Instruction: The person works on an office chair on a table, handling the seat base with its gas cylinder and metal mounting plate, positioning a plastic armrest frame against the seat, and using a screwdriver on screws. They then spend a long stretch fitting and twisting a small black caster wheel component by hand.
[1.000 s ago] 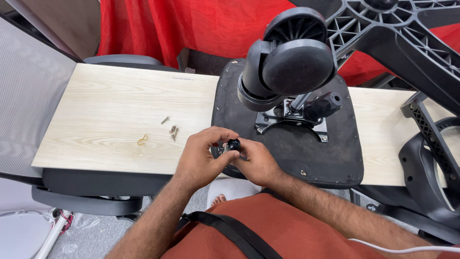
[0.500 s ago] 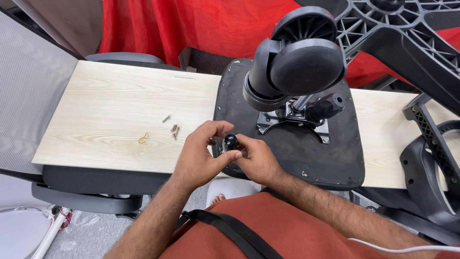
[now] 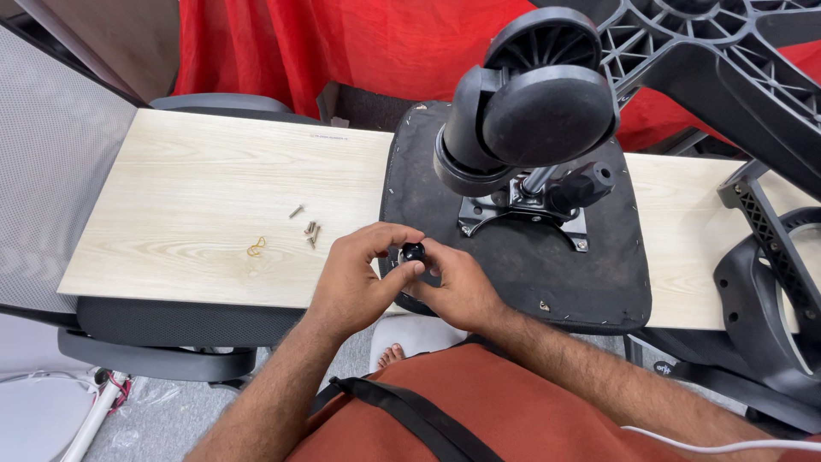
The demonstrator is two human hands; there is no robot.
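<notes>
A long pale wooden board (image 3: 197, 205) lies across in front of me, resting on black office chairs, with red cloth (image 3: 342, 43) hanging behind it. On the board sits an upturned black chair seat (image 3: 556, 274), its underside facing me, with a metal tilt mechanism (image 3: 523, 210) bolted at its middle. Above that looms a big black caster wheel (image 3: 534, 107) of the star-shaped chair base (image 3: 727, 60), which reaches off to my upper right. A black plastic armrest frame (image 3: 770, 282) stands at the right edge.

My left hand (image 3: 355, 278) and right hand (image 3: 457, 287) meet at the near edge of the seat, just over the board's front rim. Between them I pinch a small black knob (image 3: 414, 251): the fingertips of both hands are closed on it, left thumb and forefinger curled around from the left, right fingers pressed in from the right.

To the left, on bare wood, lie a few small screws (image 3: 308, 229) and, just beyond them, a little yellow rubber band (image 3: 256, 248).
</notes>
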